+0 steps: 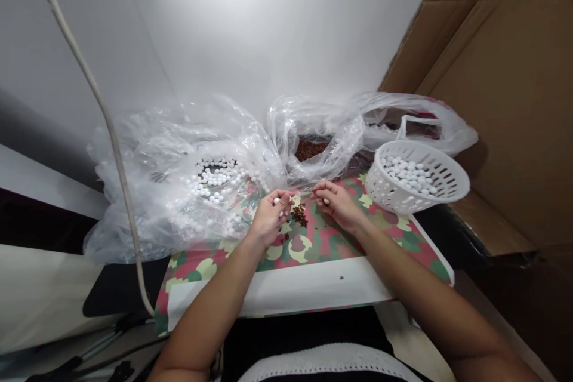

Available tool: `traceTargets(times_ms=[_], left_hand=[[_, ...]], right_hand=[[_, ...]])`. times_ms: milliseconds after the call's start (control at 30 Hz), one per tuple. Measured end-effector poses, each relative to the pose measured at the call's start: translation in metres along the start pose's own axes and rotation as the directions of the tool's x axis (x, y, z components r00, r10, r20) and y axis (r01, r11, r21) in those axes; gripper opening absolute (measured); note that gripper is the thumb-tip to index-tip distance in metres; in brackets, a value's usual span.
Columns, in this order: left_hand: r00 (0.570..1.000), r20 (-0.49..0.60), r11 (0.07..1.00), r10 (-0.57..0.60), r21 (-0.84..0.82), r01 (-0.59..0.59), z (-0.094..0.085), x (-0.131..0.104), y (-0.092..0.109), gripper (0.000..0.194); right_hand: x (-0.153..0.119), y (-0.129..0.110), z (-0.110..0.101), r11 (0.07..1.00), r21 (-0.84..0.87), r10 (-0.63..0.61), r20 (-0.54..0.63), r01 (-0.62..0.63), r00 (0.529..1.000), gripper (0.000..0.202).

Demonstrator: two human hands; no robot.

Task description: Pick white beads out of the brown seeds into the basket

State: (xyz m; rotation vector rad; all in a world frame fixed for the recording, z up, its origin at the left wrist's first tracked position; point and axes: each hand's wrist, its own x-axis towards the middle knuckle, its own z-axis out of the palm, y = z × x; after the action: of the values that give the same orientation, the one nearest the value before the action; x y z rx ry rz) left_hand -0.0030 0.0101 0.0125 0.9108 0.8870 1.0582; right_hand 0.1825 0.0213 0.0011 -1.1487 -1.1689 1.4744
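Observation:
Above the patterned table, my left hand is closed on small white balls. My right hand is pinched to its right, with something small and white between its fingers. Between and just below the hands lies a small pile of brown bits. A clear plastic bag on the left holds many white balls. Behind the hands, another open bag contains brown bits. The white basket at the right holds white balls.
A third plastic bag stands behind the basket. The table has a white strip along its front edge. A pale cable hangs at the left. Large cardboard stands at the right, and a pale wall rises behind.

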Motion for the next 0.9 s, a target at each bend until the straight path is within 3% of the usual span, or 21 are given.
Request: traceTargets(times_ms=[67, 133, 200, 267, 333, 467, 533, 700, 900], left_hand=[[1.000, 0.016, 1.000, 0.002, -0.020, -0.002, -0.002, 0.000, 0.001, 0.066], [1.000, 0.029, 0.999, 0.003, -0.035, -0.002, -0.002, 0.001, 0.001, 0.067], [1.000, 0.026, 0.999, -0.001, -0.045, 0.002, -0.001, 0.000, 0.001, 0.066], [1.000, 0.014, 0.999, -0.005, -0.046, 0.005, -0.001, 0.001, 0.001, 0.064], [1.000, 0.012, 0.999, -0.013, -0.039, 0.013, -0.001, 0.001, 0.000, 0.064], [0.999, 0.011, 0.999, -0.051, -0.008, 0.051, -0.002, 0.002, -0.002, 0.067], [0.998, 0.014, 0.998, -0.064, 0.003, 0.064, -0.001, 0.002, -0.003, 0.065], [0.998, 0.026, 0.998, -0.064, 0.008, 0.064, 0.001, 0.000, -0.004, 0.062], [0.999, -0.032, 0.999, -0.038, 0.023, 0.038, 0.004, -0.001, -0.005, 0.061]], right_hand=[[0.006, 0.005, -0.005, 0.921, -0.369, -0.127, 0.019, 0.125, 0.992, 0.030], [0.010, 0.012, -0.005, 0.730, -0.636, -0.248, 0.092, 0.248, 0.964, 0.024], [0.012, 0.017, -0.003, 0.597, -0.750, -0.271, 0.145, 0.284, 0.952, 0.020], [0.012, 0.018, -0.001, 0.550, -0.787, -0.257, 0.159, 0.280, 0.953, 0.018], [0.009, 0.016, 0.000, 0.581, -0.764, -0.267, 0.147, 0.281, 0.952, 0.016], [-0.002, 0.003, 0.002, 0.843, -0.492, -0.203, 0.087, 0.219, 0.975, 0.028], [-0.009, -0.004, 0.004, 0.918, -0.341, -0.174, 0.114, 0.203, 0.978, 0.035], [-0.016, -0.010, 0.011, 0.940, -0.280, -0.152, 0.169, 0.195, 0.974, 0.037], [-0.016, -0.008, 0.017, 0.934, -0.319, -0.126, 0.131, 0.162, 0.983, 0.035]])
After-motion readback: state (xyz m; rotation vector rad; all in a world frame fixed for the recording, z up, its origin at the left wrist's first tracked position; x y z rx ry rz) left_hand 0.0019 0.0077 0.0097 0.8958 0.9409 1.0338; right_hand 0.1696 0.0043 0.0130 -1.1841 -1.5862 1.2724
